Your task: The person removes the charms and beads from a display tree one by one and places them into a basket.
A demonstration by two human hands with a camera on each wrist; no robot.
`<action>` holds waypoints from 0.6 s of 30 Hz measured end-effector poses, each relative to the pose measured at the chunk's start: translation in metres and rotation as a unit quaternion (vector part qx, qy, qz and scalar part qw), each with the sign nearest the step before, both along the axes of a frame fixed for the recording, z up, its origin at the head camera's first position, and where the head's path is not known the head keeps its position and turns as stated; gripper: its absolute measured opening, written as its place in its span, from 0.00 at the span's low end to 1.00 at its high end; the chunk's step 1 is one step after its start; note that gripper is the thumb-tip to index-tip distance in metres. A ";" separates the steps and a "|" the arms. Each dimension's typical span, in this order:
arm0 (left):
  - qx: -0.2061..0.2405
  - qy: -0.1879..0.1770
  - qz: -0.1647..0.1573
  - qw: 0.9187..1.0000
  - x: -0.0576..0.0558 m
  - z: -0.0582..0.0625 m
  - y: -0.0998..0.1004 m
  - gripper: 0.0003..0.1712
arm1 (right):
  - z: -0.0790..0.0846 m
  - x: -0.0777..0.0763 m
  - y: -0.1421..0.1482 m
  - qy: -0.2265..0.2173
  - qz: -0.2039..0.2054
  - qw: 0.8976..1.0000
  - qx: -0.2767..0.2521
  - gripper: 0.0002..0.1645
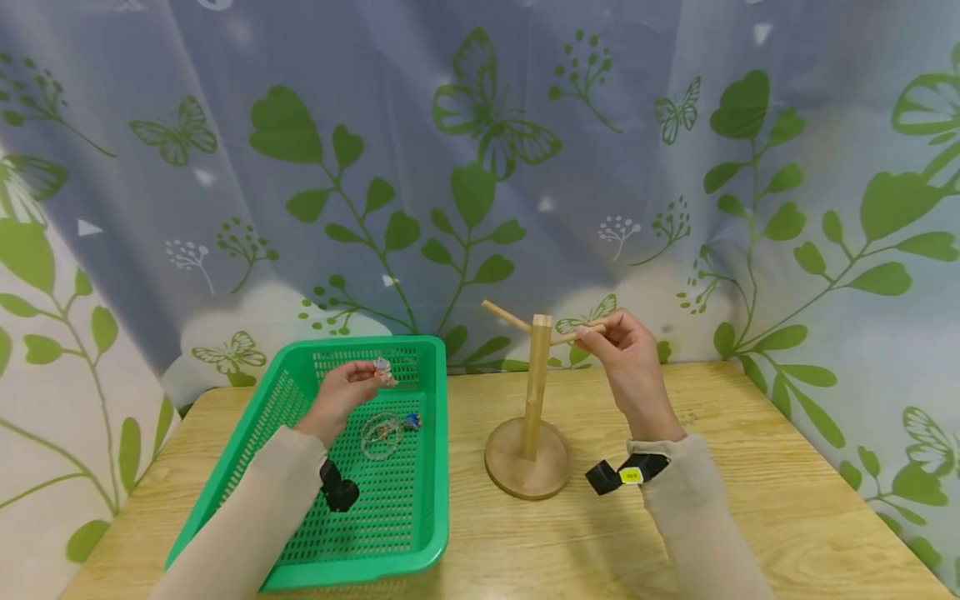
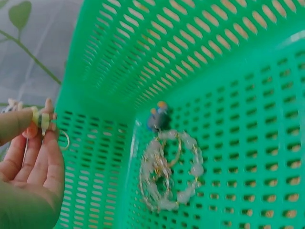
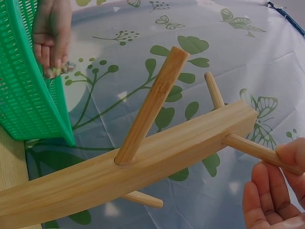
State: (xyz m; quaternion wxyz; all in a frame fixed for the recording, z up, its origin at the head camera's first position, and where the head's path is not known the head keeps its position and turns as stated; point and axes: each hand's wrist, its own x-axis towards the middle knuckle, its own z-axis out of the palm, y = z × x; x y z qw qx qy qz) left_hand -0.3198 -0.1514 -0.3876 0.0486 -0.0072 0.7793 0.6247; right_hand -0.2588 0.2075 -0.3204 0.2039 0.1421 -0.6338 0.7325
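My left hand (image 1: 339, 402) is raised over the far part of a green plastic basket (image 1: 438, 475). Its thumb and fingers pinch a small figurine charm (image 1: 383, 367), pale and multicoloured, and a thin gold ring hangs by it in the left wrist view. To the right stands a wooden peg rack (image 1: 536, 383), upright on a round base (image 1: 510, 475). My right hand (image 1: 628, 354) pinches the outer end of one upper peg (image 3: 252, 150) between thumb and fingers. Other pegs stick out of the post bare in the right wrist view.
Clear beaded bracelets (image 2: 183, 195) lie on the basket floor beside a small blue figurine (image 2: 158, 119). Basket and rack share a wood-grain table (image 1: 480, 533). A curtain with leaf and butterfly prints (image 1: 600, 167) hangs right behind the table.
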 end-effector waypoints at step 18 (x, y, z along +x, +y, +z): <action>-0.088 -0.004 -0.064 0.994 -0.010 -0.025 -0.024 0.22 | 0.001 0.002 0.001 -0.003 0.013 1.000 -0.007 0.10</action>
